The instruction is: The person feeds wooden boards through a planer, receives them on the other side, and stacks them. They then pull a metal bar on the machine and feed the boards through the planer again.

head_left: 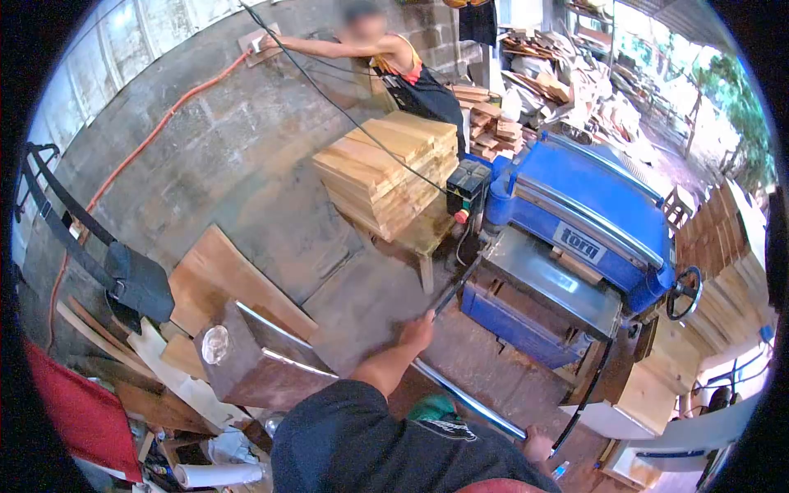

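A blue thickness planer (588,218) stands ahead of me, its metal bed (542,275) facing my body. Two black bars run from the bed toward me, with a shiny metal roller (472,400) across their near ends. My left hand (417,330) is closed around the end of the left black bar (457,287). Lower right, my right hand (538,444) is curled at the near end of the right black bar (593,386), beside the roller's end; its fingers are partly hidden. A board (578,267) shows in the planer's opening.
A co-worker (419,90) reaches to a wall outlet (260,46). Stacked boards (386,172) sit on a wooden stand (419,242) left of the planer. More boards (707,287) stand right of it. A switch box (468,182) has a cable hanging above. A brown box-like piece (263,370) is at my left.
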`<state>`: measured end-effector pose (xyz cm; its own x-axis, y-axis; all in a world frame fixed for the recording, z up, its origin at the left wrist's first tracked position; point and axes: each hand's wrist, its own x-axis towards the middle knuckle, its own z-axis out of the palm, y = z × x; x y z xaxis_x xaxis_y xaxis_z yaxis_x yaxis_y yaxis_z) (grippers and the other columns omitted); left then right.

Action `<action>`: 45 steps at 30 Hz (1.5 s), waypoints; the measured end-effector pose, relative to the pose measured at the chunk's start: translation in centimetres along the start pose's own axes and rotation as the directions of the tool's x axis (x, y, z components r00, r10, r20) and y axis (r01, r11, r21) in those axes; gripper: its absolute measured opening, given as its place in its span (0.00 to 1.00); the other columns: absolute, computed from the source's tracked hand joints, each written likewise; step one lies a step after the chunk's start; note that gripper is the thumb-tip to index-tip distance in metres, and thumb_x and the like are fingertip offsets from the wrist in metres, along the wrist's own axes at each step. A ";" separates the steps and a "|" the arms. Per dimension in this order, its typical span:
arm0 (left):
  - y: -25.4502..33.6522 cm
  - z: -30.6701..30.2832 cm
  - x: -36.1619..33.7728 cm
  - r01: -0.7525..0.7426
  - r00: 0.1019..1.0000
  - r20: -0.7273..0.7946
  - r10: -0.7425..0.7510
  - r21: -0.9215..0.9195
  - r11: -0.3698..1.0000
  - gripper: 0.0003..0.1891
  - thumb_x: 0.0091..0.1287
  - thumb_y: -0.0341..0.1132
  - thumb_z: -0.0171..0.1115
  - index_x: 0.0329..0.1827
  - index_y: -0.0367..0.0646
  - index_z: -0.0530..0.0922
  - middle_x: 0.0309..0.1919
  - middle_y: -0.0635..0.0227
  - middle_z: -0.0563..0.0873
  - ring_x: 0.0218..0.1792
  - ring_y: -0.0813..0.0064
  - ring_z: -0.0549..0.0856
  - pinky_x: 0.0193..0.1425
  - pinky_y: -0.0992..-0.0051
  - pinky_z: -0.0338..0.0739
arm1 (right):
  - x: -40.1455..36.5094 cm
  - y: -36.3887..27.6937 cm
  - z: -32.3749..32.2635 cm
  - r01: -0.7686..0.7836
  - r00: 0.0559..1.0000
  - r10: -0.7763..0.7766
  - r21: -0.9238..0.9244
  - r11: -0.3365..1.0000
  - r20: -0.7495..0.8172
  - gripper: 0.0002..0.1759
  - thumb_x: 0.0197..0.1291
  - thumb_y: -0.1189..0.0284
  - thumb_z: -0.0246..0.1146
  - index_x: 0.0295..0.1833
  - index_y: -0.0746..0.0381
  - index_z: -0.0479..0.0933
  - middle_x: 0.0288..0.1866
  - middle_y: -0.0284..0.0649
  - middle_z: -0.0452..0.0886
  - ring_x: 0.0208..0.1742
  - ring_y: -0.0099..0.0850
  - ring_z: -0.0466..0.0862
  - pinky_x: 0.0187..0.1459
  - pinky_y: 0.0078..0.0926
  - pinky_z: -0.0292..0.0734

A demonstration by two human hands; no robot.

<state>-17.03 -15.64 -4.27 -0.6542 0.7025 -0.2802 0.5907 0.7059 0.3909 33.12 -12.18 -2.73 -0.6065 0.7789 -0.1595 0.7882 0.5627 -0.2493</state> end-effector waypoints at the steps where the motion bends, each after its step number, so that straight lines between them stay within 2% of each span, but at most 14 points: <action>1: 0.2 -0.1 -0.3 0.021 1.000 0.013 -0.020 -0.017 1.000 0.20 0.75 0.42 0.44 0.70 0.57 0.65 0.54 0.51 0.83 0.55 0.44 0.81 0.59 0.48 0.75 | 0.0 -0.3 -0.4 0.002 1.000 -0.002 -0.002 1.000 -0.001 0.19 0.42 0.58 0.73 0.37 0.55 0.77 0.31 0.43 0.82 0.34 0.45 0.85 0.34 0.47 0.78; 7: -0.7 1.1 0.4 -0.015 1.000 -0.021 0.014 -0.074 0.997 0.22 0.74 0.44 0.46 0.71 0.57 0.64 0.56 0.50 0.82 0.57 0.45 0.80 0.60 0.49 0.75 | -0.2 -0.9 -0.5 -0.109 0.992 0.109 0.004 0.994 0.068 0.17 0.42 0.58 0.73 0.36 0.53 0.78 0.34 0.40 0.82 0.35 0.44 0.84 0.35 0.47 0.79; 13: 0.4 -1.0 -1.1 -0.020 0.999 -0.032 0.018 -0.048 0.999 0.20 0.75 0.43 0.46 0.69 0.56 0.66 0.53 0.48 0.83 0.54 0.44 0.81 0.57 0.49 0.75 | -0.1 -1.3 -1.0 -0.072 0.997 0.072 -0.021 0.997 0.018 0.17 0.43 0.58 0.73 0.36 0.53 0.77 0.33 0.39 0.82 0.36 0.43 0.85 0.34 0.46 0.79; 18: 0.8 -1.7 -1.5 -0.012 1.000 -0.026 0.012 -0.014 1.000 0.18 0.75 0.43 0.46 0.66 0.56 0.67 0.50 0.46 0.84 0.53 0.44 0.82 0.57 0.49 0.75 | 0.1 -1.6 -1.5 -0.110 0.990 0.111 -0.008 0.994 0.088 0.17 0.44 0.59 0.72 0.38 0.52 0.77 0.34 0.39 0.82 0.36 0.44 0.85 0.34 0.47 0.79; 28: 0.8 -1.7 -1.8 0.037 0.999 0.026 -0.036 -0.057 0.998 0.20 0.75 0.45 0.44 0.69 0.60 0.66 0.57 0.52 0.82 0.57 0.44 0.81 0.59 0.48 0.74 | 0.1 -1.1 -1.1 -0.054 0.996 0.055 -0.022 0.998 0.071 0.17 0.46 0.57 0.70 0.39 0.54 0.78 0.35 0.41 0.83 0.35 0.45 0.85 0.36 0.46 0.79; 30: 1.2 -2.7 -2.5 0.040 0.999 0.019 -0.039 -0.052 0.998 0.20 0.75 0.44 0.44 0.69 0.60 0.66 0.57 0.52 0.82 0.57 0.44 0.80 0.60 0.48 0.74 | 0.1 -1.4 -1.0 -0.060 0.998 0.061 0.040 0.997 -0.017 0.17 0.38 0.64 0.74 0.35 0.55 0.77 0.30 0.45 0.83 0.34 0.47 0.84 0.37 0.46 0.79; 31: 1.6 -3.3 -3.0 0.027 0.999 0.024 -0.025 -0.070 0.997 0.20 0.75 0.44 0.44 0.69 0.60 0.67 0.57 0.52 0.82 0.57 0.44 0.80 0.60 0.48 0.74 | 0.1 -1.1 -0.6 -0.056 0.998 0.057 0.040 0.998 -0.016 0.17 0.38 0.64 0.74 0.35 0.55 0.77 0.30 0.45 0.83 0.34 0.47 0.84 0.37 0.46 0.79; 33: 1.7 -3.4 -3.0 0.017 0.999 0.029 -0.014 -0.090 0.996 0.20 0.75 0.44 0.45 0.69 0.59 0.67 0.57 0.52 0.82 0.57 0.44 0.80 0.60 0.49 0.74 | 0.1 -0.1 0.5 -0.055 0.998 0.055 -0.011 0.998 0.020 0.19 0.43 0.57 0.71 0.39 0.55 0.77 0.30 0.43 0.82 0.33 0.46 0.84 0.36 0.47 0.79; 38: 2.4 -4.0 -3.3 0.065 0.998 0.033 -0.062 -0.100 0.993 0.19 0.74 0.45 0.45 0.66 0.57 0.69 0.56 0.49 0.82 0.58 0.44 0.80 0.63 0.49 0.72 | 0.3 -0.2 -0.2 -0.016 1.000 0.017 -0.009 1.000 0.022 0.20 0.42 0.58 0.72 0.39 0.56 0.77 0.30 0.43 0.82 0.32 0.47 0.84 0.35 0.48 0.79; 39: 2.0 -3.4 -3.0 0.072 0.997 0.029 -0.070 -0.104 0.992 0.19 0.74 0.45 0.45 0.66 0.57 0.69 0.56 0.49 0.82 0.58 0.44 0.80 0.63 0.49 0.72 | 0.2 -0.5 -0.6 -0.024 0.999 0.024 -0.018 1.000 0.023 0.21 0.41 0.58 0.72 0.39 0.56 0.77 0.31 0.44 0.82 0.32 0.47 0.84 0.35 0.49 0.79; 41: 0.1 -1.2 -1.6 -0.077 0.991 -0.109 0.073 -0.036 0.996 0.22 0.73 0.44 0.49 0.70 0.54 0.66 0.48 0.45 0.84 0.48 0.42 0.84 0.54 0.47 0.76 | -0.2 -0.8 -1.2 -0.017 0.999 0.017 0.014 1.000 0.039 0.21 0.42 0.58 0.72 0.40 0.56 0.77 0.31 0.45 0.82 0.32 0.48 0.84 0.35 0.49 0.79; 43: -2.0 2.7 1.0 -0.011 0.997 -0.083 0.003 -0.094 0.995 0.22 0.74 0.44 0.48 0.69 0.54 0.66 0.48 0.47 0.85 0.47 0.43 0.84 0.53 0.48 0.77 | 0.4 -0.7 -2.0 0.047 0.997 -0.049 0.033 0.998 0.064 0.21 0.42 0.59 0.73 0.41 0.56 0.78 0.32 0.45 0.82 0.33 0.48 0.84 0.35 0.49 0.79; 44: -2.5 3.6 2.0 0.023 0.999 -0.045 -0.029 -0.143 0.989 0.21 0.74 0.44 0.48 0.69 0.54 0.67 0.47 0.49 0.85 0.46 0.43 0.85 0.53 0.48 0.77 | 0.9 -0.5 -2.5 0.009 0.984 -0.020 0.064 0.998 0.174 0.18 0.44 0.61 0.70 0.42 0.56 0.79 0.36 0.47 0.83 0.40 0.48 0.83 0.44 0.50 0.77; 45: -0.9 1.3 0.5 0.201 0.979 0.076 -0.186 -0.349 0.915 0.27 0.73 0.56 0.41 0.65 0.51 0.73 0.54 0.47 0.82 0.55 0.46 0.81 0.61 0.51 0.72 | 1.6 -0.3 -2.8 -0.030 0.959 0.005 0.082 0.996 0.285 0.17 0.47 0.63 0.67 0.43 0.56 0.80 0.39 0.49 0.84 0.48 0.48 0.83 0.53 0.51 0.75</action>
<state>-17.27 -15.83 -5.93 -0.7149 0.5633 -0.4142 0.2441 0.7562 0.6072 32.16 -10.33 -0.22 -0.6071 0.6707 -0.4262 0.7946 0.5147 -0.3219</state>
